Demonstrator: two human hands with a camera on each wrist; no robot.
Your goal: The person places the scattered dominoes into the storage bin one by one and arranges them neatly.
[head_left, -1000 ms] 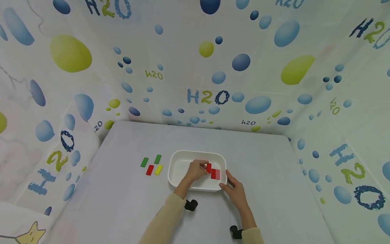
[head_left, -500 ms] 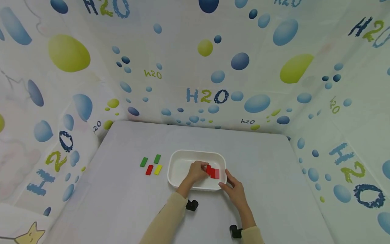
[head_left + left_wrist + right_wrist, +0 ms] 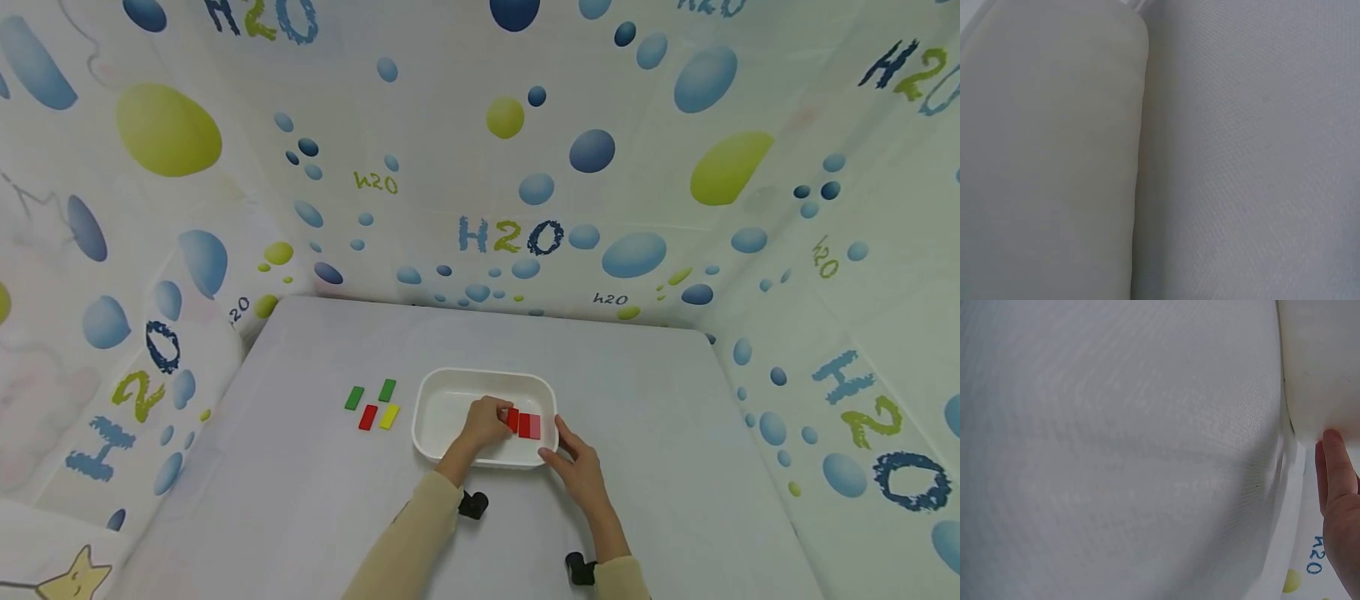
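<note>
A white tray [image 3: 450,374] sits on the table in the head view. My left hand [image 3: 484,422] reaches into it and pinches a red tile [image 3: 513,420], partly hidden by the fingers. Just right of that tile, a second red tile [image 3: 524,426] and a pink tile [image 3: 535,427] lie side by side on the tray's floor. My right hand [image 3: 579,471] holds the tray's near right corner, thumb at the front rim and fingers along the right side. In the right wrist view, straight fingers [image 3: 1336,464] touch the tray's outer wall [image 3: 1322,375].
Left of the tray lie two green tiles, one nearer [image 3: 355,398] and one farther [image 3: 387,390], with a red tile [image 3: 367,417] and a yellow tile [image 3: 389,417]. White patterned curtains [image 3: 480,150] enclose the table [image 3: 315,500]. Black wrist cameras [image 3: 473,505] hang by both forearms.
The red tile in my left hand has gone from raised and overlapping the neighbouring red tile to lower, beside it with a thin gap. My right hand has stayed at the tray's corner.
</note>
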